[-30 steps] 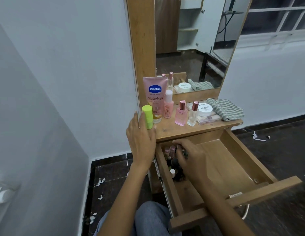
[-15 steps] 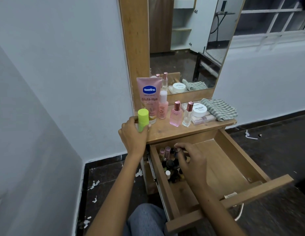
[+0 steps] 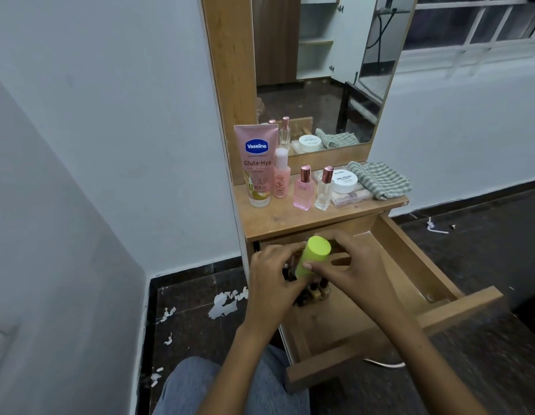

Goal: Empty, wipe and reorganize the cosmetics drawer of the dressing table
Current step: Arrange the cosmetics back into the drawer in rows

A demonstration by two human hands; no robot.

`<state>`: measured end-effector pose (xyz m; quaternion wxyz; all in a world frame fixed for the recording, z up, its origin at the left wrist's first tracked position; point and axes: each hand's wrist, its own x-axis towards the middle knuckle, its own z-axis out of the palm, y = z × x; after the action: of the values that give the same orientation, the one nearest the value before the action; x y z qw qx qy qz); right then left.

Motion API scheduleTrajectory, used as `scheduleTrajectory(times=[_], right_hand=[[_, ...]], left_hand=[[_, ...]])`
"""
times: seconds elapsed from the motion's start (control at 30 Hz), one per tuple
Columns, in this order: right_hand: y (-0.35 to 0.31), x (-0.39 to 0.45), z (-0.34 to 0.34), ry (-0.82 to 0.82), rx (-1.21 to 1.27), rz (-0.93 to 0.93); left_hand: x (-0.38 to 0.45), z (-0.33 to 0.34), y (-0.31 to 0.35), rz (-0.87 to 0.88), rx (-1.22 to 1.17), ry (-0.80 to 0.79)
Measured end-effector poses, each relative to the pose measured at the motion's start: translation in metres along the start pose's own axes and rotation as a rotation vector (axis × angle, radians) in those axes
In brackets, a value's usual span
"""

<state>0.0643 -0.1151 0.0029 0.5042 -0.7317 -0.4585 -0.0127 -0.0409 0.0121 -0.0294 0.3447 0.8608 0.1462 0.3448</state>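
1. White walls, dark floor; wooden dressing table (image 3: 308,223) under a mirror (image 3: 320,70).
2. Drawer (image 3: 410,259) pulled open, small bottles (image 3: 312,290) clustered at its back-left.
3. Left hand (image 3: 272,280) and right hand (image 3: 353,271) both grip a lime-green tube (image 3: 312,259) above them.
4. Vaseline tube (image 3: 255,166), pink bottles, striped cloth (image 3: 380,178) on top.

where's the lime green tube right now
In the head view, the lime green tube is held between the left hand and right hand, above the open drawer's back-left corner.
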Motion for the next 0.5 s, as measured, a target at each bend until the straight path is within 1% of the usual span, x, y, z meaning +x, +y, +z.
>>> scheduleTrajectory(times=[0.07, 0.1, 0.17, 0.23, 0.33, 0.4, 0.5], right_hand=[[0.004, -0.008, -0.01, -0.019, -0.015, 0.052], [0.007, -0.013, -0.014, -0.042, -0.027, 0.087], [0.014, -0.021, -0.019, -0.133, -0.069, 0.158], [0.02, -0.028, -0.016, -0.263, -0.105, 0.193], [0.026, -0.037, -0.001, -0.417, -0.196, 0.204], [0.028, -0.039, 0.009, -0.447, -0.273, 0.183], [0.026, -0.038, 0.018, -0.439, -0.334, 0.142]], left_hand=[[-0.002, -0.004, -0.008, -0.022, 0.001, -0.118], [-0.003, -0.007, -0.012, -0.033, 0.018, -0.129], [-0.008, -0.012, -0.018, -0.06, 0.056, -0.071], [-0.014, -0.015, -0.02, -0.081, 0.075, -0.005], [-0.021, -0.014, -0.02, -0.1, 0.101, 0.006], [-0.022, -0.012, -0.019, -0.111, 0.111, -0.008], [-0.022, -0.009, -0.02, -0.105, 0.108, -0.02]])
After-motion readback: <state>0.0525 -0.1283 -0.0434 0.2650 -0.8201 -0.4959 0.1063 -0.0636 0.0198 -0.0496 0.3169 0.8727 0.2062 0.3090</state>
